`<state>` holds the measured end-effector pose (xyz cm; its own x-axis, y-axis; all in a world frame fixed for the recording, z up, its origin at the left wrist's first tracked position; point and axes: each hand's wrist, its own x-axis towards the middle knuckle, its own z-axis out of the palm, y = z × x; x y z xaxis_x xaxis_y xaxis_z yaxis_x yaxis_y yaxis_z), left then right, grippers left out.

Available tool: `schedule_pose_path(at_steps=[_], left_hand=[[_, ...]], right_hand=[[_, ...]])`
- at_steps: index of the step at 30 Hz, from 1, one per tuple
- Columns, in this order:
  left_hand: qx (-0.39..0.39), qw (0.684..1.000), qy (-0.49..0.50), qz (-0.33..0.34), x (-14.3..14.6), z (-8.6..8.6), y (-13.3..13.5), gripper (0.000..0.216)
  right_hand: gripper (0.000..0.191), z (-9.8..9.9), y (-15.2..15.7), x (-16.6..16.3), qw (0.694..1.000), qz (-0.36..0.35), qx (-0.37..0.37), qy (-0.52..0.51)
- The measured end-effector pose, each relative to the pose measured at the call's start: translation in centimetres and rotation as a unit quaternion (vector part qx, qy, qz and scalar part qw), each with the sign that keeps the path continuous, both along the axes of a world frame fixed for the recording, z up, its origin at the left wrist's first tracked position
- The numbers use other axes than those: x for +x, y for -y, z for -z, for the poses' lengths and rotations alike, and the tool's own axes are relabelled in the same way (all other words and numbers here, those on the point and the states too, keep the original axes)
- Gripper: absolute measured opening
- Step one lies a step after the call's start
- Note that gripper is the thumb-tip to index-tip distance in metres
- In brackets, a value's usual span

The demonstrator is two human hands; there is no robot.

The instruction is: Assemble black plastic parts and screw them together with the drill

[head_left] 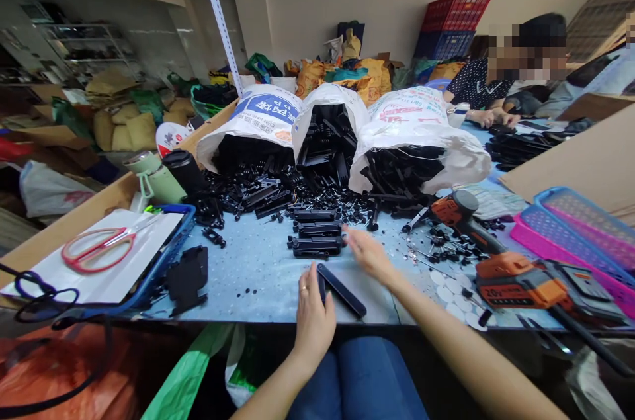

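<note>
At the table's front edge, my left hand [315, 311], with a ring on one finger, is closed around a long black plastic bar. A second black bar [342, 291] slants to the right from its fingertips, and I cannot tell whether the two are joined. My right hand [370, 254] is a little blurred, fingers stretched forward by the right ends of several black plastic assemblies [317, 246]. These lie one behind another in a row. No object shows in the right hand. Behind the row are loose screws [354, 208] and small black parts.
White sacks [411, 116] of black parts lie open at the back. A cordless drill [516, 274], white discs [451, 294] and pink basket [540, 251] are right. Red-handled scissors [99, 249] lie in a blue tray [183, 221] at left. A co-worker [481, 86] sits far right.
</note>
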<state>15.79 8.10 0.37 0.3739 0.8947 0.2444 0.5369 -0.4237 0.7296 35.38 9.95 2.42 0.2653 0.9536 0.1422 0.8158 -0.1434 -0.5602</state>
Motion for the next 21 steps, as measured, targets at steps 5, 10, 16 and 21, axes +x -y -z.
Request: schedule_pose_path(at_steps=[5, 10, 16, 21], left_hand=[[0.160, 0.915, -0.194, 0.316, 0.5, -1.8, -1.7, 0.048], [0.209, 0.891, -0.277, 0.293, 2.0, -2.2, -2.2, 0.037], [0.209, 0.892, -0.313, 0.250, 1.4, -2.1, -1.4, 0.035], [0.196, 0.895, -0.324, 0.236, 1.2, -2.3, -1.1, 0.035]], right_hand=[[0.048, -2.7, -6.0, 10.9, 0.949, 0.303, -0.033, 0.082], [0.082, -2.4, -8.4, 15.0, 0.905, 0.418, -0.071, 0.043], [0.101, -0.8, -7.9, 15.0, 0.864, 0.494, -0.090, -0.017], [0.100, -1.6, -7.8, 13.4, 0.860, 0.504, -0.064, -0.045]])
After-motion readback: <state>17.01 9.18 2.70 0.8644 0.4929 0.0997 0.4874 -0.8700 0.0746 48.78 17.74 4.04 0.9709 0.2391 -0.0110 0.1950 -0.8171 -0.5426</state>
